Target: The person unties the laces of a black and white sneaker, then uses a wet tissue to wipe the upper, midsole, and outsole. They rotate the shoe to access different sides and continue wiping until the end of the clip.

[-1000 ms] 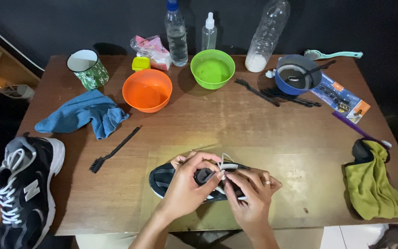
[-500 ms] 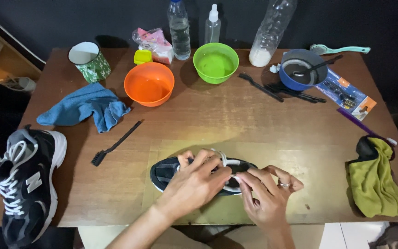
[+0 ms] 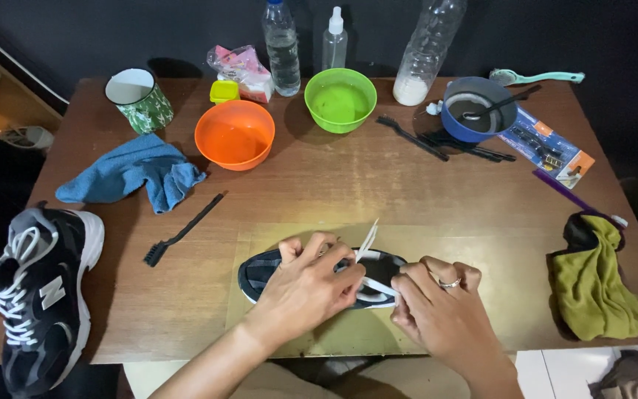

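Observation:
A dark sneaker (image 3: 258, 272) lies on its side near the table's front edge. My left hand (image 3: 306, 290) covers its middle and pinches a white lace (image 3: 368, 241) that sticks up from it. My right hand (image 3: 444, 319), with a ring on one finger, grips the lace end by the shoe's right side. Most of the shoe is hidden under both hands.
A second sneaker (image 3: 37, 295) rests at the table's left edge. A black brush (image 3: 183, 230), blue cloth (image 3: 128, 171), orange bowl (image 3: 235, 134), green bowl (image 3: 340, 99), mug (image 3: 139, 100), bottles (image 3: 283, 49), blue bowl (image 3: 477, 109), brushes (image 3: 437, 140) and olive cloth (image 3: 601, 281) surround the work spot.
The lace has been pulled up and out, one end now standing above the shoe. Both hands have shifted slightly on the sneaker, and the camera has moved closer.

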